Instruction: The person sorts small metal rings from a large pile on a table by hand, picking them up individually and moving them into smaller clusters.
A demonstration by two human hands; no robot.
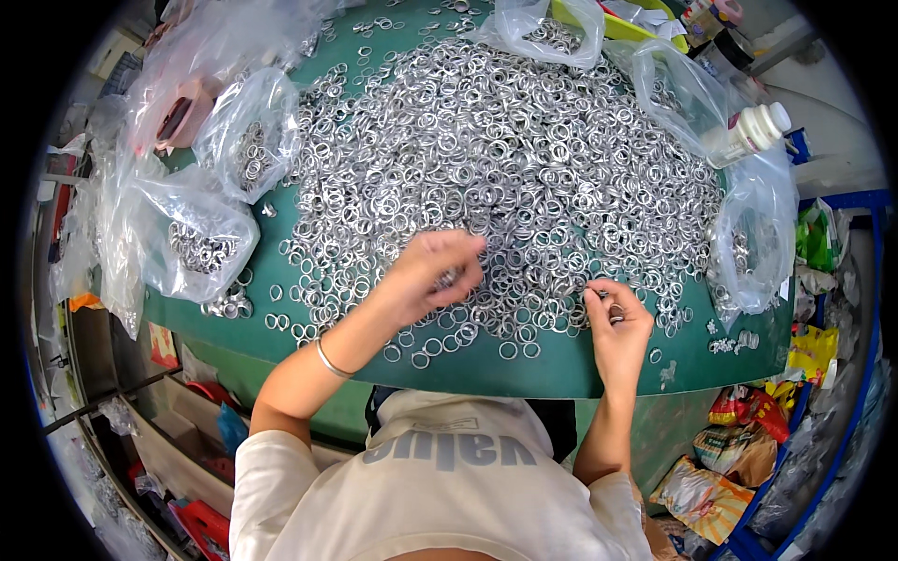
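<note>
A wide heap of silvery metal rings [440,140] spreads over the green tabletop [561,374]. My left hand [440,266], with a bangle [327,360] on its wrist, is over the near part of the heap. Its fingers curl toward the thumb and are somewhat blurred; a silvery patch shows between them, too unclear to tell whether it is held. At the heap's near right edge, my right hand [622,323] is closed, with a few metal rings [615,313] visible among its bent fingers. Several loose rings lie along the table's near side, between my hands.
Clear plastic bags with metal pieces stand at left [201,224] and right [753,243]. A white bottle [748,134] leans at the right edge. A pink container [182,117] is at far left, a yellow-green tray [622,26] at the back. Coloured packets [706,496] fill a blue-framed shelf at lower right.
</note>
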